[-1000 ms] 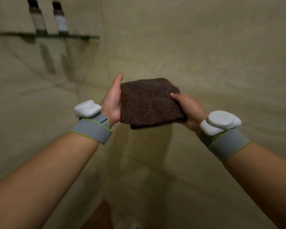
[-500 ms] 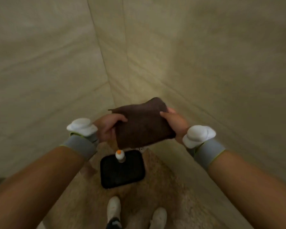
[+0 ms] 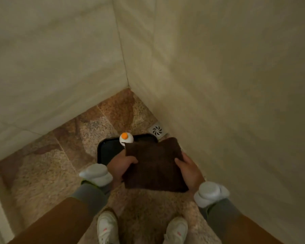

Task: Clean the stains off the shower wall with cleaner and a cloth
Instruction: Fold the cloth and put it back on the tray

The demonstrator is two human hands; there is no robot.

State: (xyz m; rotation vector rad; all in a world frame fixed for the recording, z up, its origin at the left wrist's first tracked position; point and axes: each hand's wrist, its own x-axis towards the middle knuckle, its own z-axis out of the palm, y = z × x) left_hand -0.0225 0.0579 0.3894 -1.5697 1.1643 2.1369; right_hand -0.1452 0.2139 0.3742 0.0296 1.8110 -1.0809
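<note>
Below, I had the brown cloth (image 3: 155, 166) folded flat between both hands, held over the floor. My left hand (image 3: 121, 167) was clamped on its left edge, thumb on top; my right hand (image 3: 189, 170) was clamped on the right edge, fingers curled under. The shower wall (image 3: 236, 85) ran close along my right side and met the other wall at a corner ahead, so open room lay only to the left over the speckled floor (image 3: 48, 173). A black tray (image 3: 106, 150) sat on the floor, its near part hidden behind the cloth. The cleaner bottle (image 3: 126, 138) stood on it, only its white top and orange cap showing. A drain (image 3: 157, 130) lay by the wall. My shoes (image 3: 107, 228) were cut off at the bottom edge.
</note>
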